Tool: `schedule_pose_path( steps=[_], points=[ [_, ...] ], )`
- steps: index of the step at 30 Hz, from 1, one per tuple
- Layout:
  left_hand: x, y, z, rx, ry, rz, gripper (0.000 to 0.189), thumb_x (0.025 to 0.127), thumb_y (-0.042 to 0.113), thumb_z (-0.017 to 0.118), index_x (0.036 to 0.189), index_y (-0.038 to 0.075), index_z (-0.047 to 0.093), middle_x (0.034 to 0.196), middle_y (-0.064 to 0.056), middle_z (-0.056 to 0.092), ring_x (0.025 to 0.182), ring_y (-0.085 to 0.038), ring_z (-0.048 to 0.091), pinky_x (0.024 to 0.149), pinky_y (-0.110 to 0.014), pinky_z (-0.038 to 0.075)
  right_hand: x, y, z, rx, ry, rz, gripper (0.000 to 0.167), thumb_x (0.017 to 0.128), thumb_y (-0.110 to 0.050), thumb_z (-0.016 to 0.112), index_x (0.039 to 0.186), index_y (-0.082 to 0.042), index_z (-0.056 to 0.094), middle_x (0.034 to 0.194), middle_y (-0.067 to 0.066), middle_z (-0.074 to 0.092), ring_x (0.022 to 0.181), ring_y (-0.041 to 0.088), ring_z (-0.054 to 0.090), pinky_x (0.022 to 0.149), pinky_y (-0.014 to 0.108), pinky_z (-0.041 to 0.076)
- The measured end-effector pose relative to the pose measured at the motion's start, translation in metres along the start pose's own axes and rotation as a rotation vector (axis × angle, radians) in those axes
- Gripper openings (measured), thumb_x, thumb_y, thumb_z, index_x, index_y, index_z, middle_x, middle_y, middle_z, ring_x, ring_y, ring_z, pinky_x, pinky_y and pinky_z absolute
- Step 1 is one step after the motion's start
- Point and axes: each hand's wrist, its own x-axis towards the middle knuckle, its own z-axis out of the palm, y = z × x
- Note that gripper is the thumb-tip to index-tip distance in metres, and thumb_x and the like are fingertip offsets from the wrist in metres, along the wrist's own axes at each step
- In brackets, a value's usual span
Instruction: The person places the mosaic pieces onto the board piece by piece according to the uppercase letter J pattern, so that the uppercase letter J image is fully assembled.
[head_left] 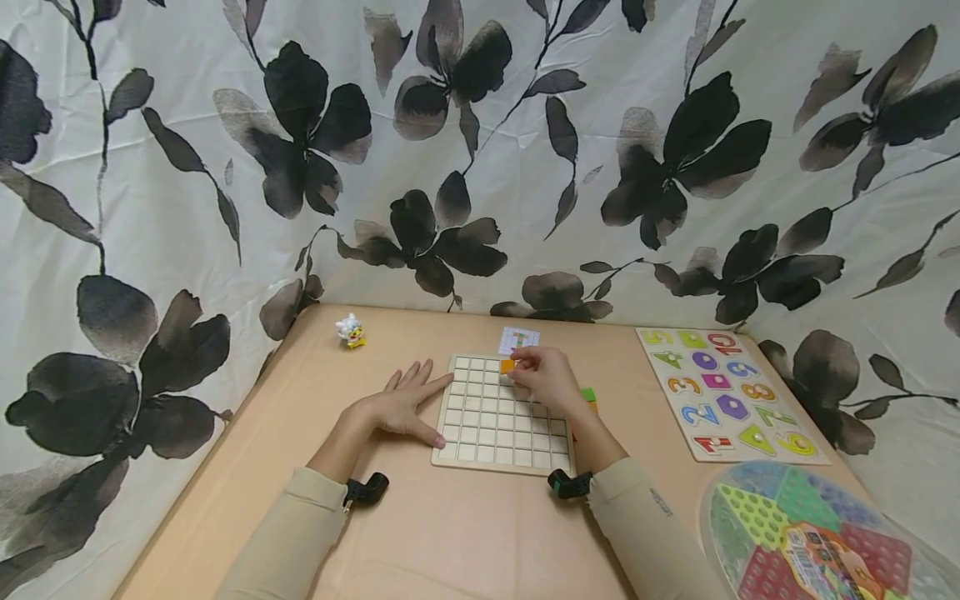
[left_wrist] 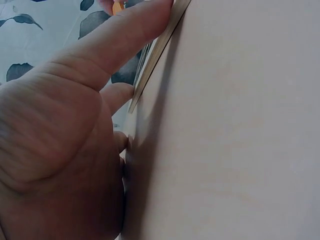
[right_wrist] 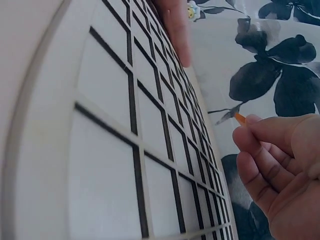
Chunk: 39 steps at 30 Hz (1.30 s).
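A light wooden grid board (head_left: pixel 487 467) with rows of square cells lies on the table in the head view. My left hand (head_left: pixel 405 406) rests flat beside it, fingers spread; the thumb and forefinger touch the board's left edge. Between thumb and fingers, my right hand (head_left: pixel 551 379) pinches a small orange square tile (head_left: pixel 507 366) over the board's far edge. In the right wrist view that orange tile (right_wrist: pixel 240 119) shows edge-on at the fingertips. A small printed pattern card (head_left: pixel 517 339) lies just beyond the board. Green and orange blocks (head_left: pixel 588 394) are partly hidden behind the right hand.
A small white-and-yellow toy figure (head_left: pixel 350 331) stands at the back left. To the right lies a number and shape puzzle board (head_left: pixel 731 396). A round clear container (head_left: pixel 817 533) with colourful pegboard pieces sits at the front right. A floral cloth (head_left: pixel 540 167) hangs behind the table.
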Motion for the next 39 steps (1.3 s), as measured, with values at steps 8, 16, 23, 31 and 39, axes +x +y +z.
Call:
schedule_pose_path(
  steps=[8, 16, 23, 31, 39],
  points=[
    [-0.001, 0.002, 0.0, 0.005, -0.003, -0.011, 0.125, 0.073, 0.067, 0.085, 0.169, 0.024, 0.017, 0.174, -0.021, -0.009, 0.162, -0.039, -0.013, 0.128, -0.062, -0.009, 0.009, -0.003, 0.01, -0.007, -0.049, 0.041, 0.026, 0.092, -0.002, 0.076, 0.117, 0.003, 0.073, 0.086, 0.01, 0.07, 0.069, 0.022, 0.068, 0.055, 0.028, 0.057],
    [0.0, 0.003, 0.0, 0.017, -0.001, -0.002, 0.126, 0.073, 0.068, 0.084, 0.169, 0.022, 0.016, 0.174, -0.022, -0.008, 0.161, -0.042, -0.011, 0.128, -0.064, -0.007, 0.014, -0.006, 0.015, -0.082, -0.071, 0.048, 0.026, 0.093, -0.006, 0.077, 0.118, 0.002, 0.073, 0.088, 0.008, 0.069, 0.068, 0.017, 0.062, 0.054, 0.025, 0.052],
    [0.001, 0.003, 0.0, 0.025, -0.006, -0.001, 0.126, 0.073, 0.068, 0.084, 0.169, 0.023, 0.015, 0.174, -0.022, -0.009, 0.161, -0.041, -0.013, 0.128, -0.063, -0.007, 0.018, -0.005, 0.017, -0.175, -0.1, 0.025, 0.023, 0.092, -0.008, 0.078, 0.113, 0.0, 0.075, 0.088, 0.007, 0.07, 0.075, 0.016, 0.062, 0.062, 0.025, 0.05],
    [0.001, 0.002, 0.001, 0.029, -0.021, -0.007, 0.13, 0.072, 0.069, 0.084, 0.169, 0.023, 0.012, 0.173, -0.023, -0.011, 0.161, -0.041, -0.014, 0.127, -0.063, -0.01, 0.021, -0.001, 0.022, -0.266, -0.134, 0.015, 0.02, 0.092, -0.009, 0.079, 0.11, -0.002, 0.075, 0.09, 0.004, 0.071, 0.08, 0.015, 0.062, 0.069, 0.027, 0.052],
    [-0.001, 0.002, 0.001, -0.027, -0.025, 0.009, 0.132, 0.069, 0.074, 0.083, 0.169, 0.023, 0.013, 0.173, -0.023, -0.013, 0.16, -0.041, -0.017, 0.127, -0.063, -0.013, 0.021, -0.008, 0.025, -0.346, -0.137, 0.035, 0.02, 0.092, -0.011, 0.079, 0.111, -0.004, 0.076, 0.093, 0.003, 0.071, 0.085, 0.016, 0.062, 0.078, 0.032, 0.054]
  ],
)
